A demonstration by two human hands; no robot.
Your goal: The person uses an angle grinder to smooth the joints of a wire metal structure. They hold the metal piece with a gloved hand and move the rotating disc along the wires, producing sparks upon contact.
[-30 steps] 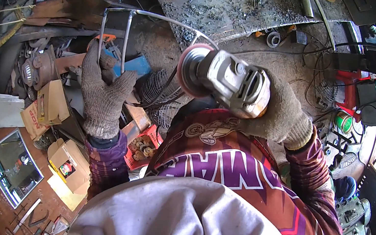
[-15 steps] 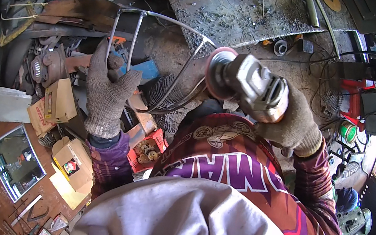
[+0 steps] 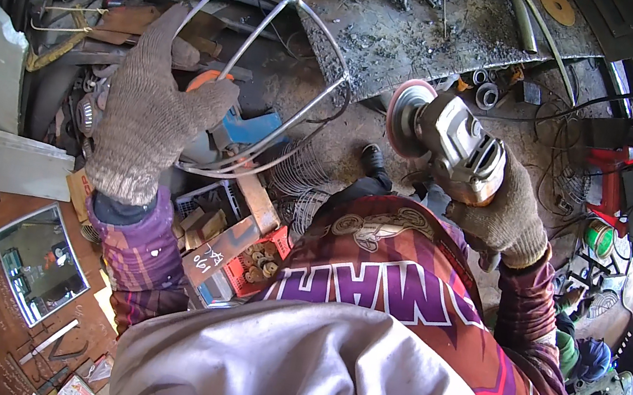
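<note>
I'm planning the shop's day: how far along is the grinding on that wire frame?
Done: nothing shows as finished; no ground spot can be made out. In hand: the left hand holds the bent wire frame up by one rod, and the right hand carries the angle grinder, its disc beside the frame but apart from it. Left: apparently all the grinding.

Both gloved hands are raised and apart: left hand [image 3: 148, 112] fingers curled closed, right hand [image 3: 504, 214] clenched.

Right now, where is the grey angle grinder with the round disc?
In the head view, the grey angle grinder sits right of centre, gripped by the gloved right hand, its disc close beside the bent metal wire frame.
</note>
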